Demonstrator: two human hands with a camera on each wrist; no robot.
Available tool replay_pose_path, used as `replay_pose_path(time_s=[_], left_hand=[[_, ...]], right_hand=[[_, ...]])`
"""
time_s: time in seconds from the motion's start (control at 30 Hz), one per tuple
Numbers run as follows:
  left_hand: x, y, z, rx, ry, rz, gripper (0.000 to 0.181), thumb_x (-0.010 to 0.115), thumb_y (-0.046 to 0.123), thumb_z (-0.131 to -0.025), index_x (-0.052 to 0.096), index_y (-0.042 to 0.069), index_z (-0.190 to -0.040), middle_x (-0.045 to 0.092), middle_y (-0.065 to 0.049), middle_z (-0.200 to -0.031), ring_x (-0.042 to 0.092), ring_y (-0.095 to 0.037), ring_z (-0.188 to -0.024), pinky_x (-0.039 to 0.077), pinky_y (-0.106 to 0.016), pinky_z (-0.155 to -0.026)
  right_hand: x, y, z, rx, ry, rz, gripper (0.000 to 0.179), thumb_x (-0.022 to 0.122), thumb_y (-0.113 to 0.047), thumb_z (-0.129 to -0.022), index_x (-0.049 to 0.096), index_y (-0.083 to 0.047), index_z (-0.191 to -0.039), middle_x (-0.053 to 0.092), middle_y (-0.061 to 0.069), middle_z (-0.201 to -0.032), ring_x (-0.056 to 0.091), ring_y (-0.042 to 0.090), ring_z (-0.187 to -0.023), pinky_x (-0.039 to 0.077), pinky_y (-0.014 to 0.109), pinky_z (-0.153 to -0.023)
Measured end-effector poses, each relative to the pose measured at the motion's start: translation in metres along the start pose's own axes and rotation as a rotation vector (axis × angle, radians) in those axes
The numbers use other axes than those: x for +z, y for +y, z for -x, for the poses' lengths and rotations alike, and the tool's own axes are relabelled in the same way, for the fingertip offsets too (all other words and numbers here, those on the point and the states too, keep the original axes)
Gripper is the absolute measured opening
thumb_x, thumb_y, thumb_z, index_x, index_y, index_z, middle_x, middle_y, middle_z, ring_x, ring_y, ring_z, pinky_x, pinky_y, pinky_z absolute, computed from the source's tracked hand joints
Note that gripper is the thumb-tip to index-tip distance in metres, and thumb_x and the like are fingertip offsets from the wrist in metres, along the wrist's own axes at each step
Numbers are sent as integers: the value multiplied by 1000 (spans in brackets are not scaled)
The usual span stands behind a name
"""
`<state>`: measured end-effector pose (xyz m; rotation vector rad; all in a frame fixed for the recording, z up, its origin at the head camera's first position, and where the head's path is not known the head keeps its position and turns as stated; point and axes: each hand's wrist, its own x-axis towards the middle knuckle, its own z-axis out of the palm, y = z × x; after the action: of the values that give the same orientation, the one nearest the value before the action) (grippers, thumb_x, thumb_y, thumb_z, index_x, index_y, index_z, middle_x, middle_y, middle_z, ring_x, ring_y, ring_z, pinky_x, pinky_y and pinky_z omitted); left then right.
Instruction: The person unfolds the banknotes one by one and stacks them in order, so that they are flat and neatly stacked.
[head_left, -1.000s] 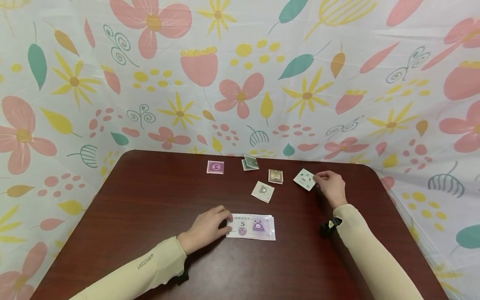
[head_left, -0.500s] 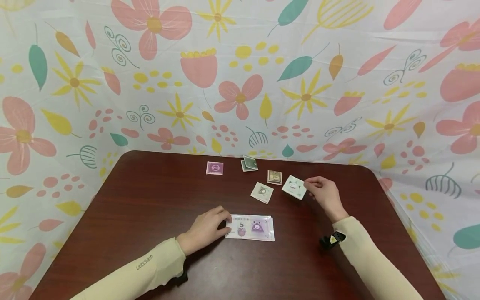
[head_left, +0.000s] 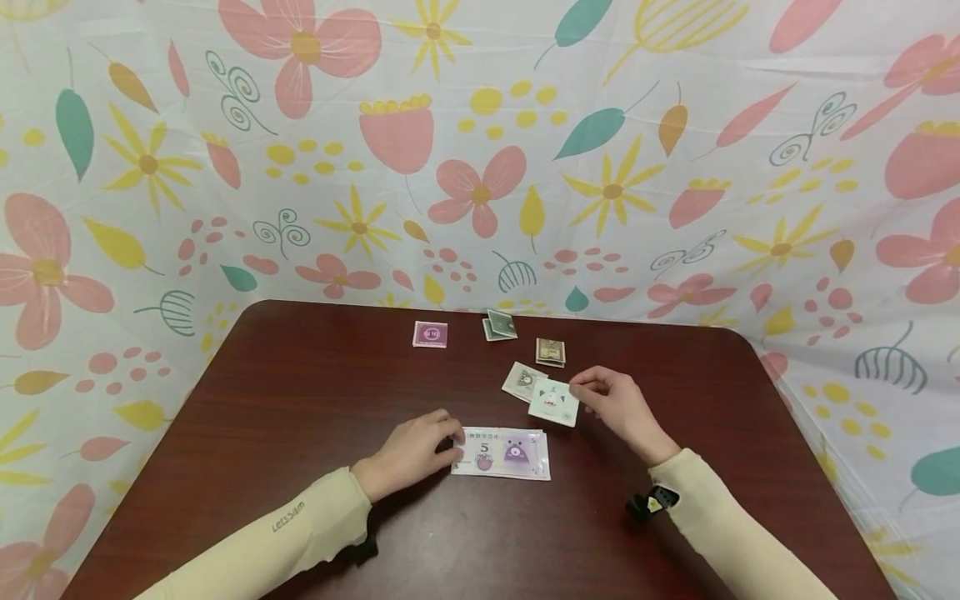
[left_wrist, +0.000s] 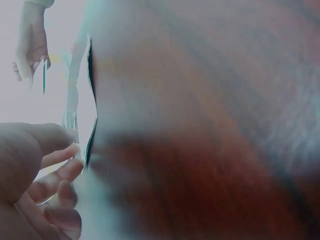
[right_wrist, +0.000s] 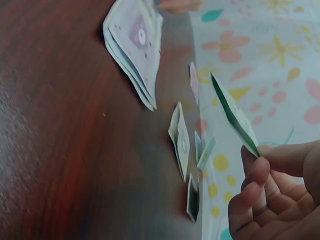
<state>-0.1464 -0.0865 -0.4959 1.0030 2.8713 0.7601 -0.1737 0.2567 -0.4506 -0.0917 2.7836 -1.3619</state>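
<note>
Flat on the table lies a small stack of purple play banknotes [head_left: 504, 454] marked 5. The left hand [head_left: 411, 454] holds its left edge between thumb and fingers; the left wrist view shows the stack's edge [left_wrist: 87, 105] by the fingertips. The right hand [head_left: 618, 408] pinches a folded pale green banknote [head_left: 553, 403] by one corner. In the right wrist view this folded note [right_wrist: 234, 112] is raised off the table. Seen from the head, it overlaps a folded grey-beige banknote [head_left: 522, 379] and hides part of it.
Farther back on the dark table [head_left: 300, 400] lie a folded purple note [head_left: 431, 335], a half-open dark green note [head_left: 501, 326] and a folded brown note [head_left: 551, 351]. A flower-print cloth [head_left: 480, 125] hangs behind the table edge.
The right hand has carried the folded pale green note left and toward the person, from the right of the brown note to above the purple stack. The left hand stays put.
</note>
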Motion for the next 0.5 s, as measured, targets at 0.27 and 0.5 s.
replay_pose_path(time_s=[0.27,0.5], left_hand=[[-5,-1,-7,2,61,51,5,78,18,-95,73,18,-97,67,6,-94,65,-12,-86,56,-35,-74],[-4,7,-17,-45,121,154,7,73,26,-99,75,19,-100,72,6,-95,69,-11,-88,55,-35,-78]], right_hand=[[20,-12,8,-123,-69,10,4,72,-10,-99,73,-9,-102,73,3,-89,63,21,-71,52,28,-65],[38,-21,13,-199,-124,-12,5,74,-11,-97,73,-7,-99,71,-1,-83,64,18,-69,53,26,-64]])
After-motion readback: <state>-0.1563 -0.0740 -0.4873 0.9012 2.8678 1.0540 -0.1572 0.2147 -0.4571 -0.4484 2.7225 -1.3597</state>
